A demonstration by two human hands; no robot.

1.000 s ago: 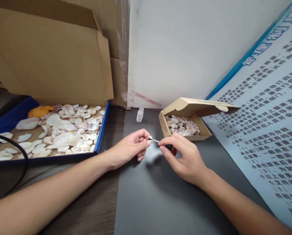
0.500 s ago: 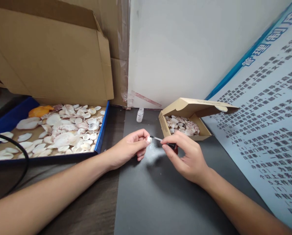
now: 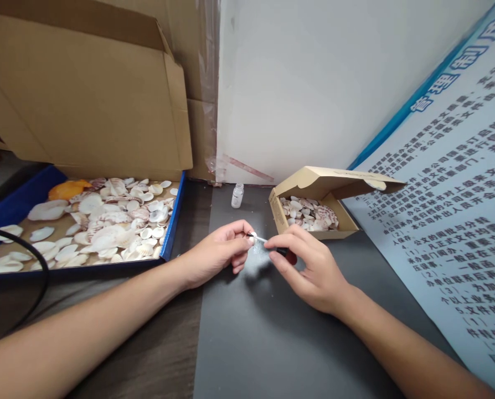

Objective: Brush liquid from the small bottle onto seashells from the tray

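Near the middle, my left hand (image 3: 225, 249) pinches a small white shell (image 3: 253, 236) between thumb and fingers. My right hand (image 3: 309, 266) holds a small brush (image 3: 261, 239) by its black handle, with the thin stem pointing left. The brush's dark tip meets the shell at my left fingertips. Behind my hands a small white bottle (image 3: 237, 196) stands upright with its cap off.
An open blue box (image 3: 173, 216) full of shells lies at the left, its cardboard lid raised. At the right, a smaller cardboard box (image 3: 278, 213) holds more shells. A black cable (image 3: 44, 266) curves at the left edge. A printed poster (image 3: 450, 183) leans at the right.
My right hand has moved a little to the left with the brush, whose tip now reaches further over the shell. My left hand has hardly moved.
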